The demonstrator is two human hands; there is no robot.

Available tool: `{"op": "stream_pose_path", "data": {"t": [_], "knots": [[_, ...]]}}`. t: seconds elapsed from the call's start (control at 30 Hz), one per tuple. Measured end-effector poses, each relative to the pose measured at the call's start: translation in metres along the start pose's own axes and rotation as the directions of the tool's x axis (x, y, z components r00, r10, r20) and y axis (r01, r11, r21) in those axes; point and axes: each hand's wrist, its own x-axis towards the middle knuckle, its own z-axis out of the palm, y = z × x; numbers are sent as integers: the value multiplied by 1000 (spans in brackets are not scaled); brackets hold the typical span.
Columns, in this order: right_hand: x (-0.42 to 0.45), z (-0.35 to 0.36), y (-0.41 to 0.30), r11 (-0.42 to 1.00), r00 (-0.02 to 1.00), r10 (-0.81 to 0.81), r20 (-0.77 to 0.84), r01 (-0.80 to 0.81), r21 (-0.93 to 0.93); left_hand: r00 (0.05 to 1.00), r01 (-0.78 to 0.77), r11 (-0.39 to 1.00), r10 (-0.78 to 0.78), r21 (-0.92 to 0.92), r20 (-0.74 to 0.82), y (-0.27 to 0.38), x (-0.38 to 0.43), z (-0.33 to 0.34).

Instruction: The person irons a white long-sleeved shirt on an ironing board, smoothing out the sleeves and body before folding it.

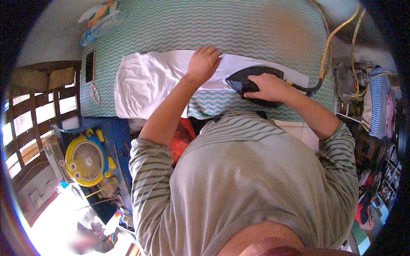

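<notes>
White trousers [141, 86] lie lengthwise on a cloth with a green zigzag pattern [205, 25]. Wrinkles show at their wide left part, while the narrow leg on the right looks flatter. My left hand [204, 64] rests on the fabric near its far edge, around the middle, with the fingers extended. In my right hand [269, 86] is the handle of a black electric iron [256, 72], its tip pointing left. The iron sits over the trouser leg and reaches past its near edge; its soleplate is hidden.
The iron's yellow cord [331, 40] rises at the right. A phone [90, 67] lies on the cloth at the left, with a clear plastic bag [99, 30] beyond it. Below left, a yellow and blue fan [86, 160] stands on a dark blue cabinet [117, 140].
</notes>
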Motion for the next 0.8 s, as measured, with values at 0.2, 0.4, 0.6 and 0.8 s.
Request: {"op": "stream_pose_path", "data": {"t": [0.2, 0.4, 0.6, 0.8], "knots": [[-37, 7, 30, 997, 997, 48, -56, -44, 70, 936, 149, 985, -112, -88, 332, 6, 41, 36], [-46, -22, 92, 903, 906, 356, -231, -269, 334, 957, 261, 878, -181, -401, 226, -11, 48, 26], [-27, -28, 84, 886, 935, 330, -129, -260, 385, 884, 403, 893, -324, -198, 337, -6, 49, 18], [-26, 4, 52, 968, 986, 157, -52, -143, 205, 917, 353, 935, -343, -14, 203, 0, 54, 16]]}}
